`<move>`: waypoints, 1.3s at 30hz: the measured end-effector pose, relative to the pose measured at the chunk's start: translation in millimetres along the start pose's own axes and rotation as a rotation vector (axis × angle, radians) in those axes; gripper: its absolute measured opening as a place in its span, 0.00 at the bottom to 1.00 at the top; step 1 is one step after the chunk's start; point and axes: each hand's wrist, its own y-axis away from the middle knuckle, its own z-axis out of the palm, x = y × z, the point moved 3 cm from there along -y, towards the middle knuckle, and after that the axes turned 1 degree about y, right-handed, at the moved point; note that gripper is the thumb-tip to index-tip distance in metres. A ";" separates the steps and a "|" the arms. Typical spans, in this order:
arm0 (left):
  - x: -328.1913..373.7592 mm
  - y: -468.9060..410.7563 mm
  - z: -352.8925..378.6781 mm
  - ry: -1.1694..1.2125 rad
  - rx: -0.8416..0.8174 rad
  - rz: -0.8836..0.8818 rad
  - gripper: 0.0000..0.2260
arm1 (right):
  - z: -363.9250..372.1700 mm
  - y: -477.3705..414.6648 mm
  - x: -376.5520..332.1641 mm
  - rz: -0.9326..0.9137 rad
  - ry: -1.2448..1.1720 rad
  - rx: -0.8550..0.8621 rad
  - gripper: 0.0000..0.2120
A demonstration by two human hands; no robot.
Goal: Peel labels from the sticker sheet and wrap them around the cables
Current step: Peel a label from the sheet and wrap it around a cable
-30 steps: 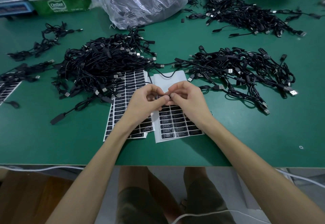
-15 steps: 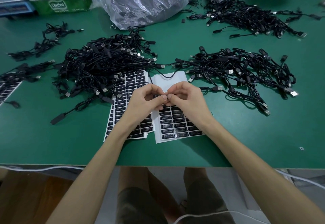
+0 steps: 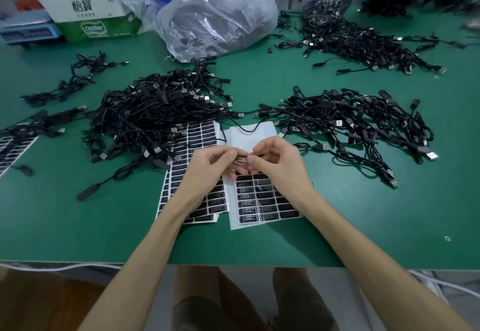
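Observation:
My left hand point(image 3: 207, 168) and my right hand point(image 3: 278, 164) meet over the sticker sheets, fingertips pinching a small black label point(image 3: 241, 160) on a thin black cable point(image 3: 246, 129) that runs up across the white part of the sheet. Under my hands lies a half-used sticker sheet point(image 3: 265, 201) with rows of black labels. A second, fuller sheet point(image 3: 197, 133) lies beside it to the left, partly under my left forearm. How far the label goes around the cable is hidden by my fingers.
A big cable pile point(image 3: 155, 112) lies at left, another pile point(image 3: 350, 123) at right, a third point(image 3: 363, 42) at the back right. Clear plastic bags point(image 3: 220, 19) and a green-and-white carton point(image 3: 96, 19) stand at the back. Another sticker sheet point(image 3: 13, 149) sits at the far left edge.
My fingertips have drawn slightly apart, so the black label now shows between them. The camera has tilted up a little; both hands stay over the same sheet.

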 end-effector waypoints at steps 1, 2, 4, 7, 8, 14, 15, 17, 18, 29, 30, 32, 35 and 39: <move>-0.4 -0.7 0.2 -0.009 0.001 -0.004 0.09 | -0.3 -0.3 -0.1 0.000 0.002 0.003 0.09; -0.8 -1.4 0.8 -0.016 0.006 -0.009 0.09 | -0.6 -0.6 -0.6 0.001 -0.003 0.008 0.09; -1.7 -1.6 3.1 -0.012 0.031 -0.029 0.09 | -2.9 -1.7 -2.9 0.023 -0.052 0.040 0.07; -0.8 -0.9 7.3 -0.207 0.076 -0.001 0.07 | -15.5 -5.3 -6.6 0.116 -0.325 0.145 0.06; 0.5 0.1 9.9 -0.339 0.070 0.045 0.06 | -21.3 -6.6 -7.7 0.148 -0.444 0.170 0.06; 13.4 14.2 34.3 -0.908 0.024 0.411 0.07 | -35.9 -11.0 -7.9 0.148 -0.650 0.247 0.07; 15.4 15.6 35.0 -0.927 0.016 0.445 0.08 | -34.4 -11.7 -7.4 0.128 -0.602 0.238 0.08; 18.4 17.5 35.4 -0.984 0.012 0.504 0.07 | -30.7 -13.9 -6.0 0.096 -0.406 0.211 0.11; 20.1 18.6 36.8 -1.042 0.018 0.539 0.07 | -29.0 -14.8 -5.5 0.088 -0.279 0.192 0.13; 42.8 3.4 22.4 -1.220 -0.046 0.430 0.14 | -28.8 -13.1 -6.6 0.020 0.010 0.120 0.26; 43.6 1.9 14.3 -1.184 0.014 0.407 0.13 | -29.8 -12.9 -6.1 0.020 0.008 0.141 0.24; 41.6 -3.5 -7.2 -1.185 0.174 0.338 0.10 | -31.9 -13.0 -5.4 0.032 0.000 0.179 0.20; 33.6 -10.4 -44.6 -1.314 0.429 0.119 0.13 | -32.3 -14.2 -3.9 0.046 -0.031 0.194 0.17; 23.3 -6.9 -76.4 -1.382 0.623 -0.152 0.10 | -30.0 -14.8 -2.0 0.046 -0.048 0.174 0.14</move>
